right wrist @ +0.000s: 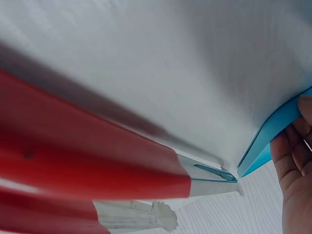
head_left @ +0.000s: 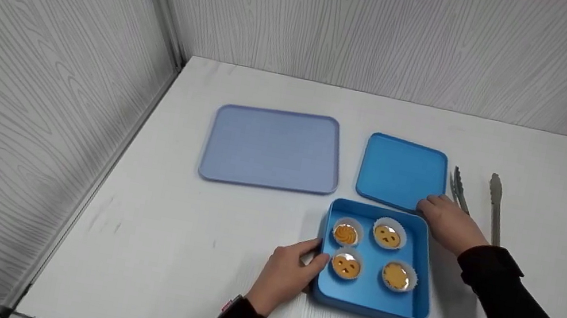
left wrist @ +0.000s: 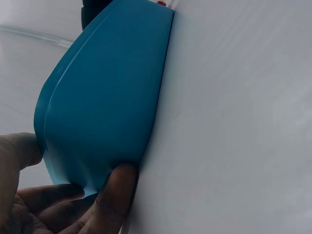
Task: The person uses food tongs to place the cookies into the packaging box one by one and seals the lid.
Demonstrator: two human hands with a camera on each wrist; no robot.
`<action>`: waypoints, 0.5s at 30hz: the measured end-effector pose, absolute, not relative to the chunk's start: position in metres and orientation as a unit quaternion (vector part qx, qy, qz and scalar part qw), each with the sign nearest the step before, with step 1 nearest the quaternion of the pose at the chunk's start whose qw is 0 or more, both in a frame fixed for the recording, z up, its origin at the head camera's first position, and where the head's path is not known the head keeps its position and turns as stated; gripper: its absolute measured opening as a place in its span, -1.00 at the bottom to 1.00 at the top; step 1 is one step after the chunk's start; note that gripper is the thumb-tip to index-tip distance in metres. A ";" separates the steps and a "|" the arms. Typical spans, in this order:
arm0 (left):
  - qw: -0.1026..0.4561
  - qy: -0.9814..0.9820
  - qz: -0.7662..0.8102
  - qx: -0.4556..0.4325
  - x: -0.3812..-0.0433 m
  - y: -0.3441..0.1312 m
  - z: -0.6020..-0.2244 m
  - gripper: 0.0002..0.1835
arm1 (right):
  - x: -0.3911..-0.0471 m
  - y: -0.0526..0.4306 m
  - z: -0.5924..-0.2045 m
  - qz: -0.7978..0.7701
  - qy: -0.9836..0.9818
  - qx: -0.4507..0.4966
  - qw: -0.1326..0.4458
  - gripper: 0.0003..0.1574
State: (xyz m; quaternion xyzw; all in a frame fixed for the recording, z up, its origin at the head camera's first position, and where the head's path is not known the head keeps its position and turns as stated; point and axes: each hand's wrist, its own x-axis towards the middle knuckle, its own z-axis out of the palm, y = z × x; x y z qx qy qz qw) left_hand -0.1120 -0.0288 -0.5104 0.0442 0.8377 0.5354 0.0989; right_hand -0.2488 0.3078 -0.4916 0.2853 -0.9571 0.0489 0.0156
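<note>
A square blue box (head_left: 365, 300) stands on the table with several round cookies (head_left: 387, 236) in white paper cups inside. My left hand (head_left: 286, 273) grips the box's left wall. In the left wrist view, its fingers (left wrist: 119, 187) and thumb curl round a corner of the box wall (left wrist: 102, 92). Just behind the box lies a flat blue lid (head_left: 404, 171). My right hand (head_left: 449, 226) pinches the lid's near right corner; the right wrist view shows the lid's edge (right wrist: 273, 127) between thumb and fingers.
Tongs (head_left: 496, 205) with metal ends and red handles (right wrist: 97, 151) lie beside and partly under the right forearm. A lavender tray (head_left: 273, 148) lies to the left of the lid. Panels (head_left: 370, 28) stand at the table's back and sides.
</note>
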 end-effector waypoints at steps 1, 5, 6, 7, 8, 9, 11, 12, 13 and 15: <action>0.098 0.838 0.535 0.044 -0.112 -0.029 -0.510 -0.37 | -0.249 0.308 -0.492 0.049 -0.956 0.287 0.020 -0.82; 0.098 0.838 0.534 0.044 -0.112 -0.029 -0.511 -0.37 | -0.250 0.311 -0.489 0.059 -0.955 0.288 0.045 -0.86; 0.099 0.838 0.534 0.043 -0.112 -0.029 -0.511 -0.37 | -0.250 0.313 -0.488 0.062 -0.954 0.287 0.055 -0.85; 0.099 0.838 0.534 0.043 -0.112 -0.029 -0.511 -0.37 | -0.251 0.314 -0.487 0.064 -0.954 0.285 0.067 -0.84; 0.099 0.839 0.534 0.042 -0.112 -0.029 -0.511 -0.37 | -0.251 0.314 -0.485 0.066 -0.954 0.282 0.079 -0.83; 0.096 0.839 0.534 0.044 -0.112 -0.029 -0.511 -0.38 | -0.252 0.315 -0.483 0.066 -0.953 0.279 0.094 -0.81; 0.094 0.840 0.532 0.045 -0.112 -0.029 -0.511 -0.38 | -0.252 0.316 -0.478 0.067 -0.952 0.274 0.121 -0.78; 0.092 0.841 0.532 0.046 -0.112 -0.029 -0.511 -0.38 | -0.252 0.316 -0.476 0.070 -0.951 0.270 0.134 -0.77; 0.091 0.841 0.532 0.047 -0.112 -0.029 -0.511 -0.38 | -0.252 0.315 -0.473 0.072 -0.950 0.266 0.145 -0.77; 0.088 0.841 0.531 0.048 -0.113 -0.029 -0.511 -0.38 | -0.251 0.315 -0.467 0.079 -0.949 0.258 0.165 -0.75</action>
